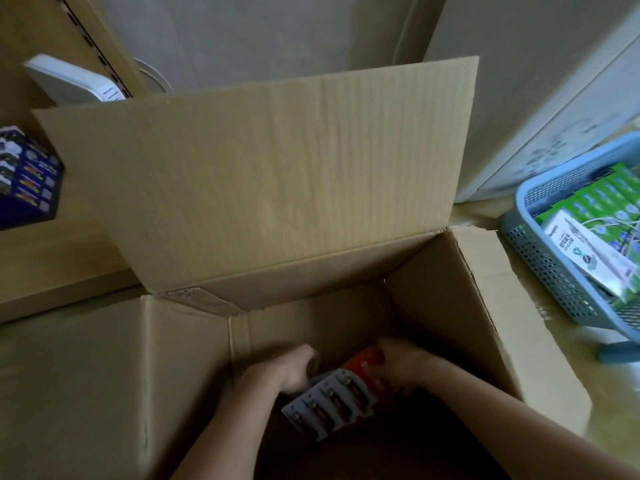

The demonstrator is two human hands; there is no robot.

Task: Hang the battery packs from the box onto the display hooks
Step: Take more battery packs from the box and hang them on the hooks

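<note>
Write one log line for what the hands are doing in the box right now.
stage: picking up | left hand: grip on battery packs | right hand: grip on same packs | location: inside cardboard box | hung: none visible

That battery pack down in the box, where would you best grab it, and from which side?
Probably by the red card end of the battery pack, reached from above through the open top of the box. It lies tilted, that end highest, and flat card pinches more easily than the bulging blisters. The right hand already grips there.

Blue basket [540, 251] (green packets [595, 199] inside), right
</note>
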